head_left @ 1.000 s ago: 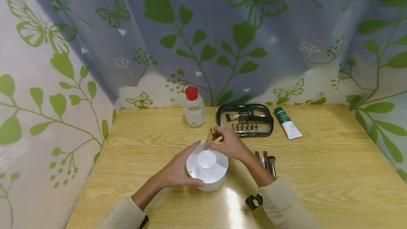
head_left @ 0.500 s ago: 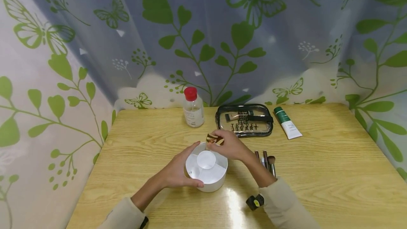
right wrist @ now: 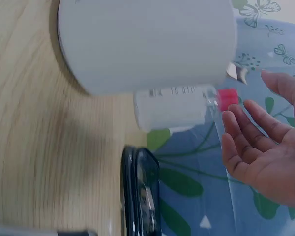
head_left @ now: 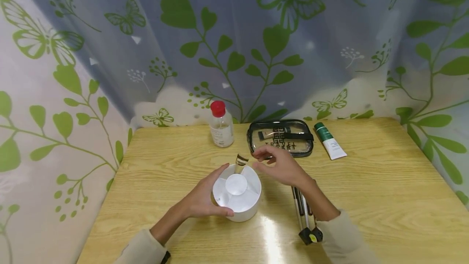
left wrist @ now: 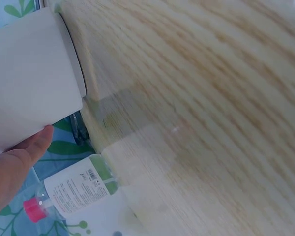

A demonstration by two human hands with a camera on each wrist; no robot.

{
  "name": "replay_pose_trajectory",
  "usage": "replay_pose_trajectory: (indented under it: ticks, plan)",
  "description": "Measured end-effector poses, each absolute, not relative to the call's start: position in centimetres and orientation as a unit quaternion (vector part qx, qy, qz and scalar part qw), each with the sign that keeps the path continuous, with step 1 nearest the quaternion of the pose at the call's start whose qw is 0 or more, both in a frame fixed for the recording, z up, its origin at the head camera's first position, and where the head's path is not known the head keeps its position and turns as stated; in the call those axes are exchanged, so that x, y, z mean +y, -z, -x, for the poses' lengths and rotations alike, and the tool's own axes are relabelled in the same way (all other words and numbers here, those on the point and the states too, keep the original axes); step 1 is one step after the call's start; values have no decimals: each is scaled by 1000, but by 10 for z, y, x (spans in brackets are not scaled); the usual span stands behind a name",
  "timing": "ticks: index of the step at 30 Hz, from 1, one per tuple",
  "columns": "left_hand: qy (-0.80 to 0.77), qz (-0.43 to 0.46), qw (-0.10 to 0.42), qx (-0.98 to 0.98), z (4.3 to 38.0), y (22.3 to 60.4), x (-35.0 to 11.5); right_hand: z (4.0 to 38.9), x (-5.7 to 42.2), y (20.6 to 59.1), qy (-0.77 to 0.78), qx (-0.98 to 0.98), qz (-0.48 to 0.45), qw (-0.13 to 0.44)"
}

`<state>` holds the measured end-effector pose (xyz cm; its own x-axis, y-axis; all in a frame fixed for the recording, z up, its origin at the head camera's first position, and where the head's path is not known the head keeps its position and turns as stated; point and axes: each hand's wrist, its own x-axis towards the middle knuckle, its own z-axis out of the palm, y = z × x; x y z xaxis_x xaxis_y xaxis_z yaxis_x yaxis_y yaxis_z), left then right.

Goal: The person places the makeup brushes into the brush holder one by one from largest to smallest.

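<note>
A white round divided organizer (head_left: 244,216) with a small round cup in its centre stands on the table. My left hand (head_left: 203,196) holds it from the left, thumb on the near wall and fingers at the far side. A small flat-ended tube with dark and light stripes (head_left: 240,163) leans upright in the organizer's back compartment, its lower part hidden. Just right of the tube is my right hand (head_left: 283,168), with nothing in it; the right wrist view shows its fingers (right wrist: 253,130) loosely bent and apart from the organizer wall (right wrist: 147,44).
Behind the organizer stands a clear bottle with a red cap (head_left: 221,129). A clear black-edged travel pouch (head_left: 304,146) lies at the back, and a green and white tube (head_left: 331,141) is right of it. Several makeup brushes (head_left: 302,207) lie partly under the right forearm.
My right hand has let go of the striped tube, which now stands in the back compartment, and has drawn back to the right. The left hand keeps its hold on the organizer.
</note>
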<state>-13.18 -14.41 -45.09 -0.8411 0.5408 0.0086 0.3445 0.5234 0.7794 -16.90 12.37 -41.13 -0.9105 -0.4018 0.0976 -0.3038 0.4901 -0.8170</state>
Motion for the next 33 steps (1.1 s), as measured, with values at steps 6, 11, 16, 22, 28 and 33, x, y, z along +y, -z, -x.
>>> replay_pose_trajectory:
  ticks: [6, 11, 16, 22, 28, 33]
  plan:
    - [-407, -245, 122, 871, 131, 451, -144, 165, 155, 412, 458, 869, 184, 41]
    - [-406, -242, 123, 872, 131, 451, -144, 160, 183, 420, 438, 884, 157, 37]
    - [-406, -243, 122, 873, 131, 451, -143, 151, 207, 435, 433, 889, 142, 36]
    - [-405, -243, 123, 873, 130, 451, -144, 141, 227, 453, 434, 894, 100, 42]
    - [-408, -238, 126, 873, 130, 449, -143, 134, 244, 466, 421, 902, 83, 47]
    - [-408, -237, 128, 872, 130, 449, -143, 128, 250, 470, 404, 911, 64, 54]
